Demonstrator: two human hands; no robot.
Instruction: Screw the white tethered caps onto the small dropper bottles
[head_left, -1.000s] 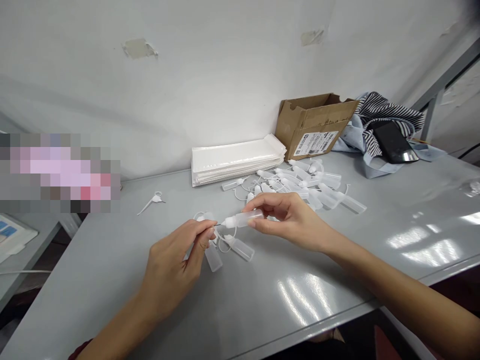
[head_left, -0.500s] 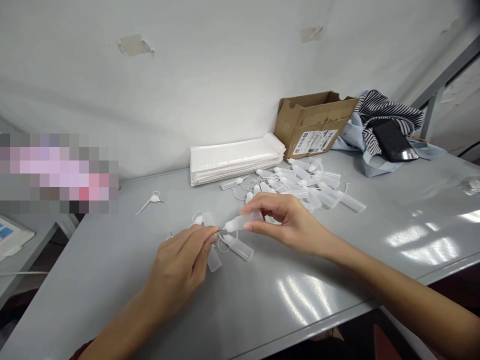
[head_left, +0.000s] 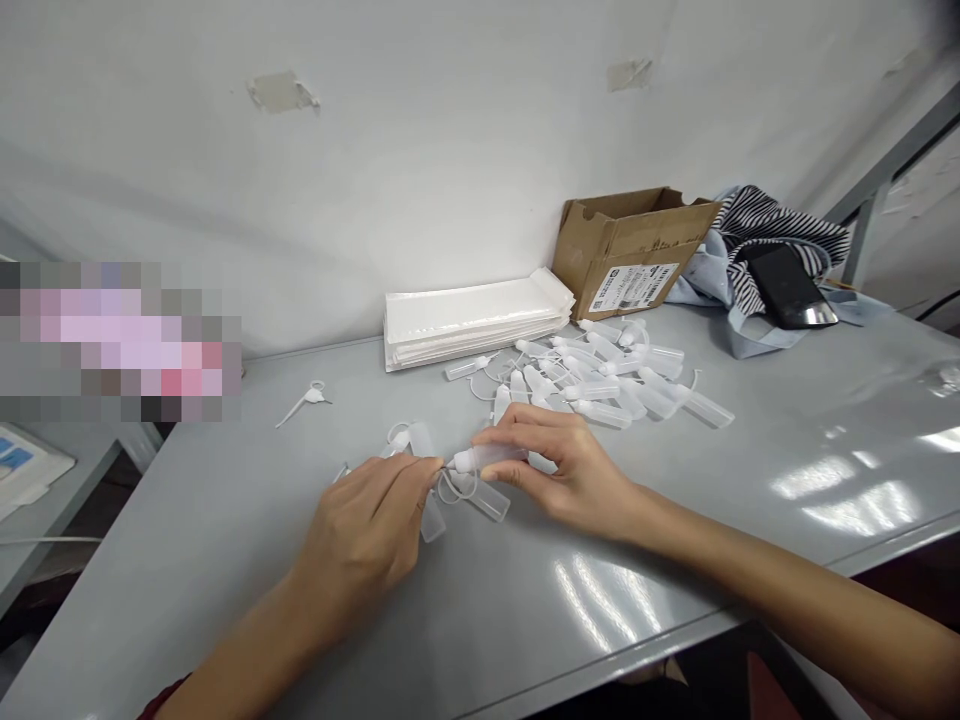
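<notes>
Lying almost level, a translucent plastic needle-tip squeeze bottle with a white cap collar is held in my right hand, thumb and fingers closed around its body. Its thin tip points left, into the pinched fingertips of my left hand; whatever else those fingers cover is hidden. A thin white loop hangs below the bottle's neck. Beneath and beside my hands lie a few similar bottles, one a clear bottle just under the held one and another bottle partly behind my left fingers.
Many more bottles are heaped beyond my right hand. A loose white cap piece lies at left. Against the wall stand white padded envelopes and a cardboard box. Striped cloth and a black phone-like device sit at right.
The held bottle and my right hand have come slightly lower, and the bottle is more level. My left fingers stay pinched at its tip. The view has shifted slightly.
</notes>
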